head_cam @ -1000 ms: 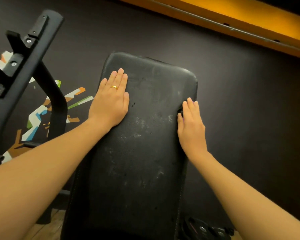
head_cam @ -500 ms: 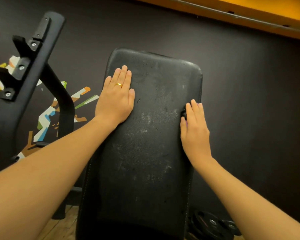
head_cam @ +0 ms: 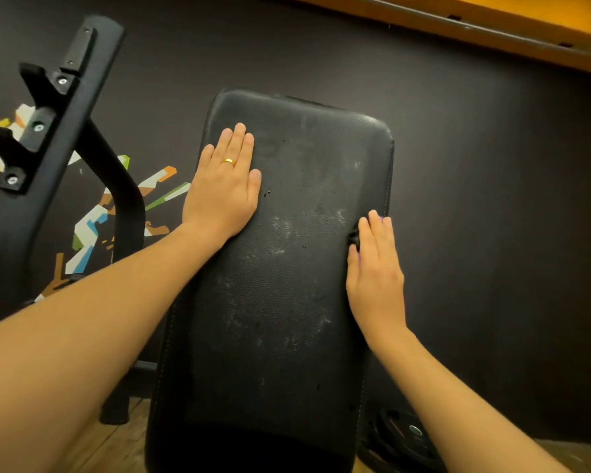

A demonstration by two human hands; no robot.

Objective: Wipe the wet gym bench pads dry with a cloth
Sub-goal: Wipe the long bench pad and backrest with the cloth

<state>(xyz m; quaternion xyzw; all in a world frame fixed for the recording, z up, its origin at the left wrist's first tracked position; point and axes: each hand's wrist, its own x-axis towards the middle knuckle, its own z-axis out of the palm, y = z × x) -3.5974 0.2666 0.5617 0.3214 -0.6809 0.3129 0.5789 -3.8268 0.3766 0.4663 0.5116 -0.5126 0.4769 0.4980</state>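
Both hands are barely shifting versus a second ago; mostly it's the head camera tilting, so the black padded leather bench pad (head_cam: 287, 268) is sitting lower and more central in frame. No real wipe stroke yet, so I'm judging the drying as hardly under way: pale wet streaks and a few droplets are still showing mid-pad. My left hand (head_cam: 224, 189) is lying flat, fingers straight and together, gripping nothing, gold ring (head_cam: 228, 162) on it. My right hand (head_cam: 376, 268) is pressing flat on the pad's right edge, with a small dark bunched cloth (head_cam: 354, 238) poking out under the index finger; probably the wiping cloth, but it's dark on dark, hard to confirm. Count: one pad, two hands, one cloth, one black steel rack upright (head_cam: 52, 131) at left, one weight plate (head_cam: 406, 435) on the floor.
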